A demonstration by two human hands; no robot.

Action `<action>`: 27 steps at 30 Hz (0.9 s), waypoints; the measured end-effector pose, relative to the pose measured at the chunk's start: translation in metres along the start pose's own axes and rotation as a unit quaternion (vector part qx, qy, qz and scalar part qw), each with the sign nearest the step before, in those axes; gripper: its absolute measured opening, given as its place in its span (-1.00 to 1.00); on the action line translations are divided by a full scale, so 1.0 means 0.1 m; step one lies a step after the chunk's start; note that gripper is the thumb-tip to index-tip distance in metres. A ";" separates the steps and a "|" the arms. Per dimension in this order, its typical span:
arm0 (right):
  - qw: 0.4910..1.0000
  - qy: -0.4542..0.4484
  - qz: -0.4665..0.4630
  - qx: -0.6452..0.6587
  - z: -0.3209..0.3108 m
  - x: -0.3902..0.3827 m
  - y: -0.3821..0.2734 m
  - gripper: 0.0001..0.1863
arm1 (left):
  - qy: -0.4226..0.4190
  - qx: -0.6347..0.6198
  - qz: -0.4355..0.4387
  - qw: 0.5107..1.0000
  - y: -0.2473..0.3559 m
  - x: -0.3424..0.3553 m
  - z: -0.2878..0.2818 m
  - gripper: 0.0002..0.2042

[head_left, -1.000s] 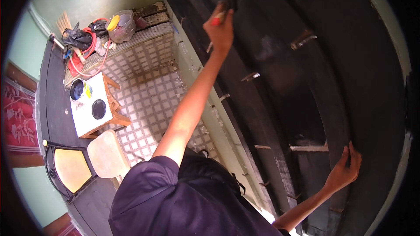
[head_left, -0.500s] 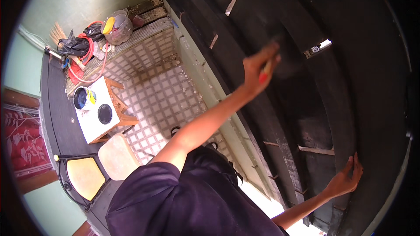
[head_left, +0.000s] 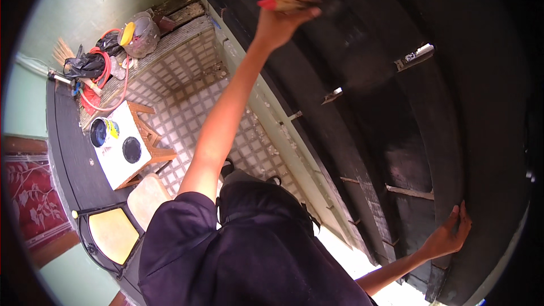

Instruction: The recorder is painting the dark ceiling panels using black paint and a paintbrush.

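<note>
My left hand (head_left: pixel 281 22) is raised at the top of the view and is shut on a paintbrush (head_left: pixel 294 3) with a red-tipped wooden handle. Its dark bristles lie against the black-painted slatted wooden surface (head_left: pixel 396 136). My right hand (head_left: pixel 449 236) rests flat against the same black surface at the lower right, fingers spread, holding nothing. My dark-shirted torso fills the lower middle.
Below lies a checked tile floor (head_left: pixel 187 113). A small wooden stool with a white top (head_left: pixel 116 156) carries an open paint can (head_left: pixel 102 132) and a black lid (head_left: pixel 131 149). A red hose (head_left: pixel 102 79), black bag, broom and grey pot (head_left: pixel 139 34) sit in the far corner.
My left hand swept the brush down and to the right across the black surface, then back up to the top. My right hand stayed pressed in place.
</note>
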State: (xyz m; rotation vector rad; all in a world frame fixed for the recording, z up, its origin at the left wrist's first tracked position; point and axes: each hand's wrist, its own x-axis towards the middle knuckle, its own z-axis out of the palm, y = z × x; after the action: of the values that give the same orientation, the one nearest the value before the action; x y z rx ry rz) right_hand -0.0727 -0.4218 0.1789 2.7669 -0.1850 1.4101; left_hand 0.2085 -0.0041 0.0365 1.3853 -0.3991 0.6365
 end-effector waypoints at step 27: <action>1.000 -0.002 0.013 0.000 0.00 0.02 0.00 -0.83 | 0.263 -0.033 0.093 0.960 -0.24 -0.07 0.10 -0.82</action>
State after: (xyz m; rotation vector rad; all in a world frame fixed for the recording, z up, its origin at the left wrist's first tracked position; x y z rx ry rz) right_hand -0.0716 -0.4222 0.1811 2.7771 -0.2216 1.4113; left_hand 0.2189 -0.0165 0.0150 1.0686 -0.1204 1.1018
